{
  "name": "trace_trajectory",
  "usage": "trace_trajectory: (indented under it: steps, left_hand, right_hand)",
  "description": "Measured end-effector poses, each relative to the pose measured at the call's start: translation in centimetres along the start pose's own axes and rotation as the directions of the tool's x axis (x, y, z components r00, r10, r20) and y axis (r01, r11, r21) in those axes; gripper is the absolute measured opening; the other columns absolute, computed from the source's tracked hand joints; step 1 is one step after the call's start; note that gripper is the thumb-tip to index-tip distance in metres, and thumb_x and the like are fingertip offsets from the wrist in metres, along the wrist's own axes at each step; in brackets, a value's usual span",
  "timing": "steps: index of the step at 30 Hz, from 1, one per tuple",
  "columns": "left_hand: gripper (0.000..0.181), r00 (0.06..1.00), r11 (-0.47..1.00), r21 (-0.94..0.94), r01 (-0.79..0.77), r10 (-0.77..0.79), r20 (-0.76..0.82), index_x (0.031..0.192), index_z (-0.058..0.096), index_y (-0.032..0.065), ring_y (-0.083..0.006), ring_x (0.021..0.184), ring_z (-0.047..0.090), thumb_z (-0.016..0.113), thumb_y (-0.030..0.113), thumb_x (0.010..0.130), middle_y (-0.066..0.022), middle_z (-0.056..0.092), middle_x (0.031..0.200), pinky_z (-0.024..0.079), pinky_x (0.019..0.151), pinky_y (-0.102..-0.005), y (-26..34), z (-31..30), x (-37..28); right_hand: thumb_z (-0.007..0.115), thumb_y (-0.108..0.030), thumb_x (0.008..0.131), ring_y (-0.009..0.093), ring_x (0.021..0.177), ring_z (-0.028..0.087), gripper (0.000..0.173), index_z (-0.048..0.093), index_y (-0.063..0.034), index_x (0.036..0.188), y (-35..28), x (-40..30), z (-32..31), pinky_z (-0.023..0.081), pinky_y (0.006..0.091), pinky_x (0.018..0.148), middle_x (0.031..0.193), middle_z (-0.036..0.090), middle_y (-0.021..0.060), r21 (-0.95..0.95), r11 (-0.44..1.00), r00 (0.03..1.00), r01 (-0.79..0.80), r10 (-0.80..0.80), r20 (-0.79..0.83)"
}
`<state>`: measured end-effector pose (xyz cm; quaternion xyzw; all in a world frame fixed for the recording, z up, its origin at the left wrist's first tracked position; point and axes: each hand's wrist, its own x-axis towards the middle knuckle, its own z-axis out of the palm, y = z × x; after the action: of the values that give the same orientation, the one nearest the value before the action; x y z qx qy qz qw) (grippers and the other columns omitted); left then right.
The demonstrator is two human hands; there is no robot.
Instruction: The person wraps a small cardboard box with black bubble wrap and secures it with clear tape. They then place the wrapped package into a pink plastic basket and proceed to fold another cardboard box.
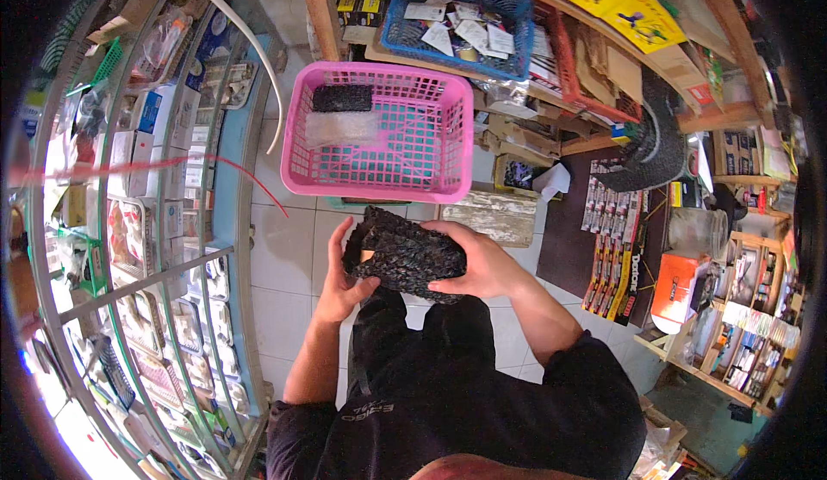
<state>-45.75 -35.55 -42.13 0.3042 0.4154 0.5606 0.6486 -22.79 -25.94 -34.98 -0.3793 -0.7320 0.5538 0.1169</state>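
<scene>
A parcel in black bubble wrap (pixel 410 254) is held in front of my body, above my legs. A small tan patch, perhaps cardboard, shows through the wrap at its left end. My left hand (pixel 344 292) grips that end, with the thumb on the near edge. At the opposite end, my right hand (pixel 475 263) has its fingers over the top and its thumb along the near side. Just beyond the parcel is a pink plastic basket (pixel 378 189). Inside it lie a black-wrapped parcel (pixel 342 98) and a parcel in clear bubble wrap (pixel 340 130).
A glass display case (pixel 223 267) full of goods lines the left side. Behind the pink basket, a blue basket (pixel 394 37) holds white slips. To the right are a roll of dark wrap (pixel 656 157) and wooden shelving (pixel 730 367). A red strand (pixel 242 171) hangs at left.
</scene>
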Motion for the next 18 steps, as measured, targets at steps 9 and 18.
trace_trajectory:
  steps: [9, 18]
  left_hand:
    - [0.078, 0.994, 0.932, 0.356, 0.069, -0.035, -0.103, 0.141, 0.025, 0.0056, -0.0237, 0.115, 0.050, 0.071, 0.005, 0.077, -0.0138, 0.045, 0.132, 0.045, 0.090, -0.0368, -2.5, -6.2, 7.4]
    - [0.036, 0.960, 0.161, 0.984, -0.074, 0.279, 0.027, 0.114, 0.057, 0.0069, -0.0326, 0.100, 0.057, 0.065, 0.022, 0.082, -0.0136, 0.062, 0.106, 0.041, 0.087, -0.0486, -6.9, -9.3, 15.1]
  right_hand:
    - [0.080, -0.020, 0.064, 0.036, 0.117, 0.050, 0.077, 0.044, -0.0057, 0.131, 5.4, 7.1, 1.7, 0.039, 0.0428, 0.100, 0.125, 0.053, 0.0181, -0.010, 0.996, 0.974, -0.086, 0.081, -0.213]
    - [0.080, -0.014, 0.061, 0.037, 0.113, 0.050, 0.079, 0.044, -0.0088, 0.131, 13.0, 14.4, -2.7, 0.039, 0.0456, 0.097, 0.122, 0.054, 0.0174, -0.359, 0.931, 0.927, -0.069, -0.074, -0.368]
